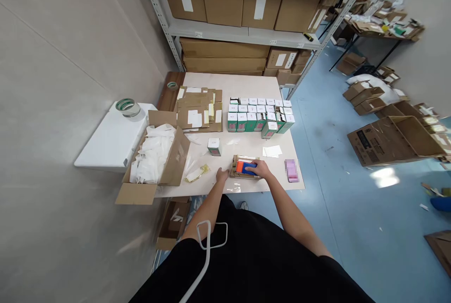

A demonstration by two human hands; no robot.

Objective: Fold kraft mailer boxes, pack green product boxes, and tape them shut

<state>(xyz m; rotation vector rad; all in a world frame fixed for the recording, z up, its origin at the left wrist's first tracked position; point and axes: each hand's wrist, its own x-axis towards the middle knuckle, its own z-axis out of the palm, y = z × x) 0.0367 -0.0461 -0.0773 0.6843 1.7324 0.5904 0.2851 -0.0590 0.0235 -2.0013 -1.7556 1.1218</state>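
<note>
In the head view, a small cardboard box [234, 171] lies at the table's front edge. My left hand [221, 175] is closed at its left end, fingers curled against the cardboard. Over its right part, my right hand [261, 169] grips an orange-and-blue object [249, 169], block-shaped, whose exact kind I cannot make out. Left of and beyond the hands stands one green-and-white carton [214, 147]. Rows of similar green cartons [251, 122] stand further back on the right. White paper slips [272, 151] and a pink-purple stack [291, 170] lie to the right.
Flattened cardboard pieces [199, 109] lie at the table's back left. An open carton of white bags [153, 152] stands on the left, near a tape roll [128, 107] on a white surface. Crumpled clear plastic with yellow tape [197, 173] is nearby. Shelving [225, 30] rises behind.
</note>
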